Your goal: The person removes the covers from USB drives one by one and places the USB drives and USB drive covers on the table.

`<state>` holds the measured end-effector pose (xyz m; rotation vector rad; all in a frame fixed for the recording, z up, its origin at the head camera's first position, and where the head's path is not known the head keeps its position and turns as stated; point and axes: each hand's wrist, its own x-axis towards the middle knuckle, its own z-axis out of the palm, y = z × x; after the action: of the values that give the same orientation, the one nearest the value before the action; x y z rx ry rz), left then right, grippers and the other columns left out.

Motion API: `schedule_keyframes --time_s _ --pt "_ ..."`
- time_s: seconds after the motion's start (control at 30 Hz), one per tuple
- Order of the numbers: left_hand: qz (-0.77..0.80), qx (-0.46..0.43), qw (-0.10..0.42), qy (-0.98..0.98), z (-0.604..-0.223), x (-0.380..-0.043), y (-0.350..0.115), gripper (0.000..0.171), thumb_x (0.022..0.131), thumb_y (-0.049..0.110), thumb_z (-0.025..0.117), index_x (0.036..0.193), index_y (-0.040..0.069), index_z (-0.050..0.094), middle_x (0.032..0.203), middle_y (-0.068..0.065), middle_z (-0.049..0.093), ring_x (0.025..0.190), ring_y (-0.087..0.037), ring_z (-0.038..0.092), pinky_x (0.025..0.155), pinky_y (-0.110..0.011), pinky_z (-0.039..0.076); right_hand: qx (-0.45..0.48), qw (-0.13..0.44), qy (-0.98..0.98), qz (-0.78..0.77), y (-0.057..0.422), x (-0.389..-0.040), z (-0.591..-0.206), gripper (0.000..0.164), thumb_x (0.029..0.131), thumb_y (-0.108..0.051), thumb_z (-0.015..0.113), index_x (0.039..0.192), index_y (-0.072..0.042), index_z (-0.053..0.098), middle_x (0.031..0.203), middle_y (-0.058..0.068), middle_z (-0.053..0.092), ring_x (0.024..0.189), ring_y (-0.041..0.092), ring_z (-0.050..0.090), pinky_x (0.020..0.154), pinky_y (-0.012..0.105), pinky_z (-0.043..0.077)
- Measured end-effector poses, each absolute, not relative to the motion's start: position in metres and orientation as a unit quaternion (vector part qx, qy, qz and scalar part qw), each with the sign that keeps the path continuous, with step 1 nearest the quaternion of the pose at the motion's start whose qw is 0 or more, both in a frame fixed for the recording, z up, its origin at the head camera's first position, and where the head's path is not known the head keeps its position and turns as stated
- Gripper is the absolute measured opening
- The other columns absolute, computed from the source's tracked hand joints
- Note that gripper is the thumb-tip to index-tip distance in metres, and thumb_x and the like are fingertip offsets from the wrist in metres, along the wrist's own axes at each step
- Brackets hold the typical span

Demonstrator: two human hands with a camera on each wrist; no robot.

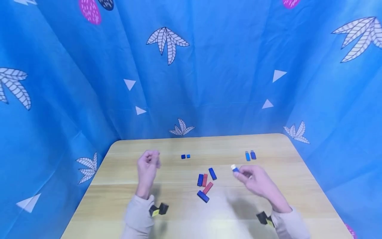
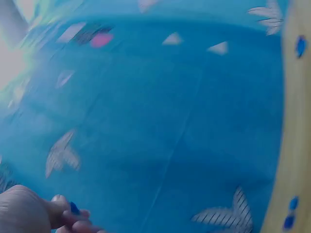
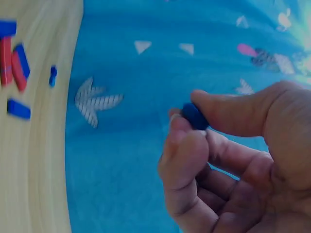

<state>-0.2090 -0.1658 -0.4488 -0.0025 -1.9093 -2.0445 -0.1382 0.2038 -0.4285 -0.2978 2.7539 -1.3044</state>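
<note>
R fingers (image 3: 188, 151) pinch blue stick (image 3: 193, 116), L fingers (image 2: 81, 226) blue bit (image 2: 74, 208) — label (image 1: 155, 212) illegible

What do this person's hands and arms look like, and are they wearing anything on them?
The left hand and right hand are bare, with no gloves. The left sleeve and right sleeve are pale and look plain, reaching down to about the wrists. By each wrist sits a small, blocky black device with a yellow patch. No cables show.
</note>
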Motion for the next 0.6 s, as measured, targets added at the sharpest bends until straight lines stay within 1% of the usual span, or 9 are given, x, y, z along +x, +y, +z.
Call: schedule_keyframes --time_s 0.1,0.17,0.23,0.33,0.37,0.47,0.5,0.53,0.6 --pt "-0.69 -0.008 0.11 -0.715 -0.449 -0.209 -0.16 0.029 0.104 0.02 0.058 0.1 -0.008 0.059 0.071 0.0 0.066 0.06 -0.007 0.061 0.06 -0.021 0.056 -0.048 0.032 0.89 -0.453 0.207 -0.157 -0.432 0.027 0.099 -0.035 0.065 0.089 -0.01 0.069 0.075 0.003 0.067 0.065 0.014 0.06 0.056 0.027 0.053" --pt "-0.701 -0.02 0.087 -0.707 -0.452 -0.211 -0.149 0.026 0.104 0.018 0.058 0.102 -0.008 0.058 0.074 -0.008 0.07 0.06 -0.009 0.063 0.06 -0.023 0.057 -0.017 0.026 0.886 -0.463 0.215 -0.168 -0.433 0.031 0.098 -0.036 0.066 0.091 -0.006 0.069 0.075 0.005 0.069 0.062 0.015 0.062 0.053 0.028 0.053" --pt "-0.706 -0.021 0.087 -0.702 -0.456 -0.21 -0.142 0.02 0.103 0.013 0.059 0.102 -0.006 0.059 0.076 -0.014 0.072 0.059 -0.01 0.065 0.058 -0.023 0.057 0.019 0.021 0.879 -0.477 0.22 -0.179 -0.437 0.035 0.096 -0.037 0.069 0.097 -0.002 0.071 0.077 0.006 0.073 0.062 0.014 0.065 0.054 0.027 0.054" --pt "-0.703 -0.029 0.094 -0.704 -0.46 -0.209 -0.136 0.016 0.101 0.012 0.062 0.103 -0.004 0.064 0.08 -0.022 0.072 0.058 -0.009 0.065 0.057 -0.022 0.057 0.057 -0.002 0.872 -0.486 0.23 -0.196 -0.443 0.039 0.096 -0.036 0.071 0.105 0.002 0.072 0.084 0.013 0.076 0.067 0.017 0.07 0.059 0.028 0.057" --pt "-0.701 -0.032 0.093 -0.706 -0.461 -0.209 -0.136 0.017 0.1 0.013 0.063 0.104 -0.003 0.065 0.08 -0.023 0.072 0.058 -0.009 0.065 0.057 -0.022 0.057 0.062 -0.01 0.874 -0.483 0.233 -0.202 -0.445 0.04 0.097 -0.035 0.069 0.108 0.003 0.072 0.088 0.016 0.077 0.07 0.021 0.072 0.061 0.029 0.058" --pt "-0.692 -0.039 0.09 -0.716 -0.461 -0.207 -0.134 0.019 0.099 0.018 0.065 0.107 0.001 0.07 0.076 -0.014 0.073 0.057 -0.009 0.064 0.056 -0.022 0.057 0.056 -0.028 0.89 -0.451 0.244 -0.217 -0.449 0.038 0.102 -0.028 0.061 0.117 0.007 0.068 0.102 0.023 0.077 0.088 0.032 0.075 0.07 0.031 0.06" --pt "-0.688 -0.04 0.088 -0.719 -0.461 -0.206 -0.133 0.02 0.099 0.019 0.065 0.109 0.002 0.071 0.074 -0.01 0.073 0.056 -0.009 0.064 0.055 -0.022 0.057 0.053 -0.029 0.896 -0.44 0.247 -0.222 -0.451 0.038 0.103 -0.025 0.058 0.12 0.008 0.066 0.105 0.024 0.076 0.093 0.035 0.074 0.071 0.031 0.059" --pt "-0.686 -0.041 0.086 -0.721 -0.46 -0.205 -0.133 0.021 0.099 0.019 0.065 0.11 0.003 0.072 0.074 -0.009 0.073 0.056 -0.009 0.064 0.055 -0.022 0.057 0.051 -0.029 0.9 -0.431 0.249 -0.227 -0.452 0.038 0.104 -0.023 0.056 0.123 0.01 0.064 0.107 0.025 0.075 0.097 0.037 0.073 0.071 0.031 0.058" --pt "-0.681 -0.045 0.085 -0.726 -0.46 -0.203 -0.132 0.023 0.1 0.019 0.065 0.114 0.003 0.072 0.075 -0.012 0.072 0.056 -0.009 0.063 0.055 -0.022 0.056 0.054 -0.024 0.902 -0.429 0.253 -0.235 -0.456 0.039 0.105 -0.019 0.053 0.126 0.012 0.061 0.111 0.027 0.074 0.097 0.037 0.073 0.068 0.03 0.058"
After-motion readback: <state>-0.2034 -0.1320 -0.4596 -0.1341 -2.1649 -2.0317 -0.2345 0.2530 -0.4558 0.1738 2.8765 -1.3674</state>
